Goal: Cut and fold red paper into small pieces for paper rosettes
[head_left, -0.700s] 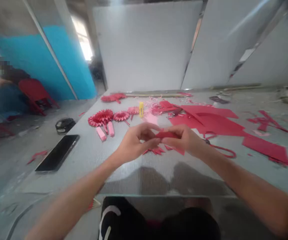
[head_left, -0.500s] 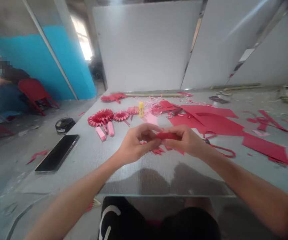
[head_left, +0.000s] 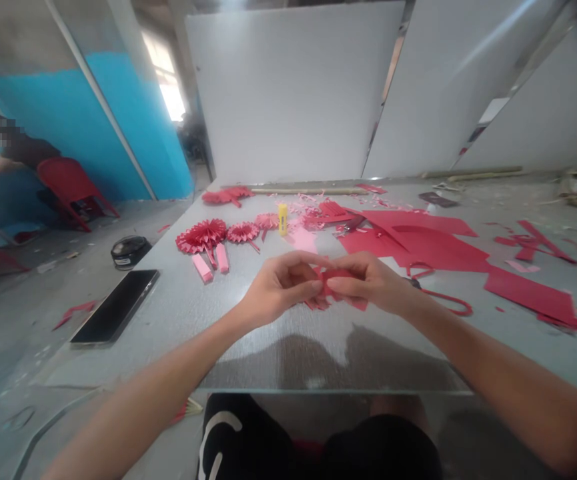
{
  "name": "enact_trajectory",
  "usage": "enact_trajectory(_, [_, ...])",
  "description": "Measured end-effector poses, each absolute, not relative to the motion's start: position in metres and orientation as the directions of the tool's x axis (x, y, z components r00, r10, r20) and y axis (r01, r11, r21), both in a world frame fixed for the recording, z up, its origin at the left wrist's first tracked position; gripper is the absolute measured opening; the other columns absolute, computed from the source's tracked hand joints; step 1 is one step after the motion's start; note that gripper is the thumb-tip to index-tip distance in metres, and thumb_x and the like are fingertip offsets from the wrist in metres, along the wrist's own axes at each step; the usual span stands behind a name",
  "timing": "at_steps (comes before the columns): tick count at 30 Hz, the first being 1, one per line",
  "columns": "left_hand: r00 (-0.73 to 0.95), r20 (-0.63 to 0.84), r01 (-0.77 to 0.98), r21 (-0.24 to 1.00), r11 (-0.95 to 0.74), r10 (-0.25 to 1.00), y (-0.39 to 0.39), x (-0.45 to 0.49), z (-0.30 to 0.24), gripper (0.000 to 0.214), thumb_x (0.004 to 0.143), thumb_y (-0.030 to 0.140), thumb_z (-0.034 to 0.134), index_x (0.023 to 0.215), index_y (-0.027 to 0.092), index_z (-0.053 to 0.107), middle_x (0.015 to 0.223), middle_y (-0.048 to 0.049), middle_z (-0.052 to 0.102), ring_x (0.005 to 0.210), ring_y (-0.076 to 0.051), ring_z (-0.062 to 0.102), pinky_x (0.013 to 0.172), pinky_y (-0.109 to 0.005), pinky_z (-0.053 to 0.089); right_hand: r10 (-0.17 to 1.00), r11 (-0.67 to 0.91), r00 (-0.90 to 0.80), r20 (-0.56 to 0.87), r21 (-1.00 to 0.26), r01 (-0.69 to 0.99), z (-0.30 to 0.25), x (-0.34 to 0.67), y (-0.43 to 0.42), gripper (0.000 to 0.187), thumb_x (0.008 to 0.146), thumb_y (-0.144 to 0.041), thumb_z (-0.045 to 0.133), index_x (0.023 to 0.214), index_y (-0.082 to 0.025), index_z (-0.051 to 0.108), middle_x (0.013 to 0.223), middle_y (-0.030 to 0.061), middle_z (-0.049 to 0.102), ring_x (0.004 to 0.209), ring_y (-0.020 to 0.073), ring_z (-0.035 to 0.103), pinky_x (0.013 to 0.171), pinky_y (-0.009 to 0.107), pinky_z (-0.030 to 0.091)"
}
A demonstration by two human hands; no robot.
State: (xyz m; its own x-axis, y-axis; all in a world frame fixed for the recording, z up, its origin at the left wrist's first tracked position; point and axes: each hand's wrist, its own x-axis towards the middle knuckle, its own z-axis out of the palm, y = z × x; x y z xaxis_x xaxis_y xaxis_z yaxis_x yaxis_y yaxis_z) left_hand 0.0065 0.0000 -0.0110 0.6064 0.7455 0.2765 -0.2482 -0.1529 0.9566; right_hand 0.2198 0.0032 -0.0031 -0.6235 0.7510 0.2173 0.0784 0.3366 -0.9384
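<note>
Between both hands, above the table, is a small piece of red paper (head_left: pixel 339 274). My left hand (head_left: pixel 283 287) pinches its left end with thumb and fingers. Its right end is gripped by my right hand (head_left: pixel 375 281), thumb toward me. Fingers hide much of the piece, so its exact folds cannot be made out. Just below the hands lie red paper scraps (head_left: pixel 361 304). Red-handled scissors (head_left: pixel 448 301) rest beside my right wrist, partly covered by it. Large red paper sheets (head_left: pixel 433 247) spread out behind the right hand.
Pleated red paper rosettes (head_left: pixel 202 235) and folded pink strips (head_left: pixel 202 268) lie left of centre, near a yellow glue stick (head_left: pixel 283 220). A black phone (head_left: pixel 115 308) is at the table's left edge. Further off, a person sits by a red chair (head_left: pixel 71 179).
Both hands have shifted slightly lower. The red paper has turned between the fingers and shows a broader face; the hands still grip it.
</note>
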Motion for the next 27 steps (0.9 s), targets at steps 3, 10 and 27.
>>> enact_trajectory(3, [0.605,0.277,-0.234,0.958,-0.166,0.746,-0.0016,0.0069,-0.0092,0.031,0.09,0.024,0.068,0.119,0.014,0.065,0.075,-0.0043,0.071,0.068,-0.016,0.073,0.059,-0.021,0.055,0.746,0.335,-0.629,0.218,-0.94,0.072,-0.0045,0.2184,0.0037,0.029,0.093,-0.039,0.062,0.078,-0.014,0.067,0.057,-0.0036,0.053,0.044,0.0057,0.04,0.042,0.021,0.031])
enact_trajectory(10, [0.613,0.286,-0.264,0.953,-0.15,0.736,-0.0016,0.0087,-0.011,0.026,0.088,0.019,0.068,0.113,0.015,0.07,0.069,-0.0016,0.068,0.062,-0.012,0.07,0.057,-0.02,0.052,0.711,0.386,-0.653,0.263,-0.921,0.049,-0.005,0.2172,0.0023,0.019,0.091,-0.026,0.063,0.076,-0.015,0.066,0.057,-0.0042,0.055,0.047,0.0056,0.043,0.045,0.019,0.036])
enact_trajectory(27, [0.609,0.267,-0.256,0.957,-0.134,0.747,0.0054,0.0043,-0.0162,0.033,0.084,0.019,0.068,0.116,0.014,0.068,0.068,-0.0027,0.068,0.061,-0.016,0.069,0.056,-0.023,0.05,0.766,0.351,-0.595,0.243,-0.934,0.07,-0.0085,0.2228,0.0101,0.024,0.085,-0.026,0.06,0.064,-0.016,0.059,0.05,-0.0046,0.051,0.042,0.0063,0.038,0.041,0.021,0.027])
